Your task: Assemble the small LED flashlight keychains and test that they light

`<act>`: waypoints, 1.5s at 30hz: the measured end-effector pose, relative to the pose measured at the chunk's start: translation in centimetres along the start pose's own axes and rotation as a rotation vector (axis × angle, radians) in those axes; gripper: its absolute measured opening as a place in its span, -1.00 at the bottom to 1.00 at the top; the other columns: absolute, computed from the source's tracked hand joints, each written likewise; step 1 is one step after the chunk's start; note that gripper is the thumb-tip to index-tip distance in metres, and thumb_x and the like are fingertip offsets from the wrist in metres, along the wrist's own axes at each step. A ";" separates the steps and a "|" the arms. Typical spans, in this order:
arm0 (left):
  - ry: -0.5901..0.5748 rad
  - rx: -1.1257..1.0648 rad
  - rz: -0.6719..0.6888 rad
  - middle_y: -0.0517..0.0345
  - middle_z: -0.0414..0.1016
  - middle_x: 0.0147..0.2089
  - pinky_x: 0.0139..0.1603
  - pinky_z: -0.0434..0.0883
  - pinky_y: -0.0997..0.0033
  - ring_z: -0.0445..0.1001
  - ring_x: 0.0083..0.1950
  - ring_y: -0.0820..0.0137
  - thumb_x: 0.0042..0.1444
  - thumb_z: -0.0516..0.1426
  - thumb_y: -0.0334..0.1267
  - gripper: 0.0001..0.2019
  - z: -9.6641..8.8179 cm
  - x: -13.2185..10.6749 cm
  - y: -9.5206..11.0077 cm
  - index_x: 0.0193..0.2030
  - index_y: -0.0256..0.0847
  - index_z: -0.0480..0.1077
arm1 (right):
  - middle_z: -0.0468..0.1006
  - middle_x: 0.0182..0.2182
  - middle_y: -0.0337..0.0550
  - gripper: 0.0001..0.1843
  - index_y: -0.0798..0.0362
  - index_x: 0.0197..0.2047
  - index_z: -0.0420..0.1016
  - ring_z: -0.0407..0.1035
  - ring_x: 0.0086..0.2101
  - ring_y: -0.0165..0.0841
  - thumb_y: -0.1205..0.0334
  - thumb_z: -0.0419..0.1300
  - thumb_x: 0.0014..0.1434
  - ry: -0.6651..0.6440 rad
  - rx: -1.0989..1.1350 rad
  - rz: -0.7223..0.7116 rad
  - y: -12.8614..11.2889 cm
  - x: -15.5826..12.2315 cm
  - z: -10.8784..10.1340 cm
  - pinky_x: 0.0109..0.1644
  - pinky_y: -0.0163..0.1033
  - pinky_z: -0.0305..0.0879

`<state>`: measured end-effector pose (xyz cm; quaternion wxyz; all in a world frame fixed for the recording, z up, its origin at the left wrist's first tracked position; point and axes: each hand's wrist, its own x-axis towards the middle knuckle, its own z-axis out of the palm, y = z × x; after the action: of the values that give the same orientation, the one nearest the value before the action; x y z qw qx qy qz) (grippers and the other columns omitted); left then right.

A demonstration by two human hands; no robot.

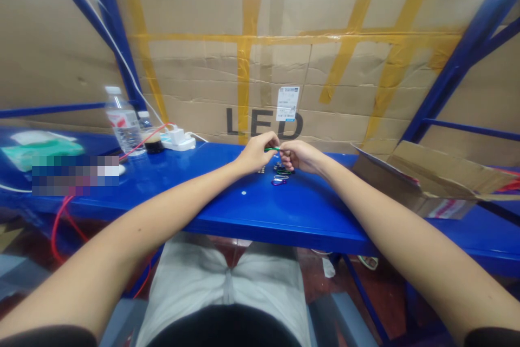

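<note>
Above the blue table, my left hand [260, 152] pinches a slim green item [271, 148], which looks like a carabiner. My right hand [298, 156] meets it from the other side, its fingers curled and closed at the right end of the green item. Just below the hands lie several small carabiners, among them a purple one [279, 182] and a dark green one [285, 172]. A little heap of small metallic pieces [261, 169] shows under my left hand, too small to name. The palms hide part of what lies there.
An open cardboard box [418, 184] stands to the right. Leftward are a water bottle [124, 125], a dark-liquid bottle [153, 144], a white power strip [179, 143], a green packet [44, 149] and red cable [60, 222]. A large cardboard panel [203, 76] rises behind the blue table [260, 211].
</note>
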<state>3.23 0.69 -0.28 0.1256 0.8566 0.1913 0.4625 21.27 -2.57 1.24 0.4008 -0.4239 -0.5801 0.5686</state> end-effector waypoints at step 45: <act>0.009 0.089 -0.015 0.20 0.48 -0.38 -0.25 0.33 0.39 0.43 -0.32 0.41 0.15 0.14 -0.40 -0.92 0.2 -0.3 0.5 -0.34 -0.20 0.31 | 0.15 -0.69 -0.32 -0.79 0.04 -0.48 0.22 0.01 -0.66 -0.49 0.38 0.19 0.09 -0.019 0.015 -0.080 -0.6 -0.9 0.7 -0.64 -0.39 0.00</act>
<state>3.32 0.09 -0.43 0.0899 0.8578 0.2188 0.4563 20.84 -3.70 1.84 0.4210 -0.3920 -0.5961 0.5602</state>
